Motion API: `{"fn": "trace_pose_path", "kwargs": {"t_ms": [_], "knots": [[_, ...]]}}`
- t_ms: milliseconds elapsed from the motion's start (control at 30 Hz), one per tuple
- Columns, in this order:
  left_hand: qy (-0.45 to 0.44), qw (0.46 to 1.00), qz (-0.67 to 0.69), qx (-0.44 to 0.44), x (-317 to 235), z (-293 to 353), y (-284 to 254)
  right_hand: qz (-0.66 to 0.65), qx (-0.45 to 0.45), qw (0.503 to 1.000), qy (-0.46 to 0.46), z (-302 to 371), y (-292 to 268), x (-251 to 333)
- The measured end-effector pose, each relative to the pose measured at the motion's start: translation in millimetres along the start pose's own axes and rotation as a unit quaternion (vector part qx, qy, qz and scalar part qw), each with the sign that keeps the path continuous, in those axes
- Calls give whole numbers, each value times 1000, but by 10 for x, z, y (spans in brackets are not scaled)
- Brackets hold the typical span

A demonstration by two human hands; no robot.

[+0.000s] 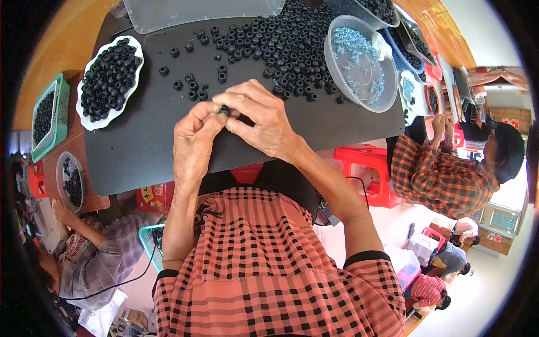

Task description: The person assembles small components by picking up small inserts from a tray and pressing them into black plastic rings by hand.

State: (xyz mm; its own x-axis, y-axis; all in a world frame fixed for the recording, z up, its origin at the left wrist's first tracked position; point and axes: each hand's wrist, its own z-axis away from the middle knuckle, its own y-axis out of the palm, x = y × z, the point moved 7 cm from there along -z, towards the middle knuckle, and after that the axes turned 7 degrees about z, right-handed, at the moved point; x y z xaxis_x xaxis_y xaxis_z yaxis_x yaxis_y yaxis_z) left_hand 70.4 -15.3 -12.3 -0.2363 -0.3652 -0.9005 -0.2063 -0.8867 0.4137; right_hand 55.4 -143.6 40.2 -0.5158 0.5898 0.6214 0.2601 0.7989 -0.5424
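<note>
Close together over the dark table (146,149), both my hands meet around one small black round part (224,110). My left hand (195,135) pinches it between thumb and fingertips. The bent fingers of my right hand (259,117) press in at the same piece from the other side, partly hiding it. Just beyond my fingers lie several loose black parts (193,86), round with a hole in the middle. A large spread pile of the same parts (269,48) covers the far middle of the table.
On the left stands a white scalloped plate (138,76) heaped with black parts. A clear round tub (335,76) with small blue pieces stands right. A clear bin (202,12) is at the back. Co-workers sit at left (106,264) and right (443,171), near a red stool (365,174).
</note>
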Motion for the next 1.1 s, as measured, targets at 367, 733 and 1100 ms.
{"fn": "trace_pose_path", "kwargs": {"t_ms": [367,733,1100], "knots": [[94,985,-140,-39,-197,67,-107,44,-55,995,-75,61,-109,48],[137,973,-178,-42,-203,128,-77,191,-184,962,-65,-591,-1479,-558],[80,975,-204,-40,-159,50,43,459,-256,850,32,-1210,-2640,-1786]]}}
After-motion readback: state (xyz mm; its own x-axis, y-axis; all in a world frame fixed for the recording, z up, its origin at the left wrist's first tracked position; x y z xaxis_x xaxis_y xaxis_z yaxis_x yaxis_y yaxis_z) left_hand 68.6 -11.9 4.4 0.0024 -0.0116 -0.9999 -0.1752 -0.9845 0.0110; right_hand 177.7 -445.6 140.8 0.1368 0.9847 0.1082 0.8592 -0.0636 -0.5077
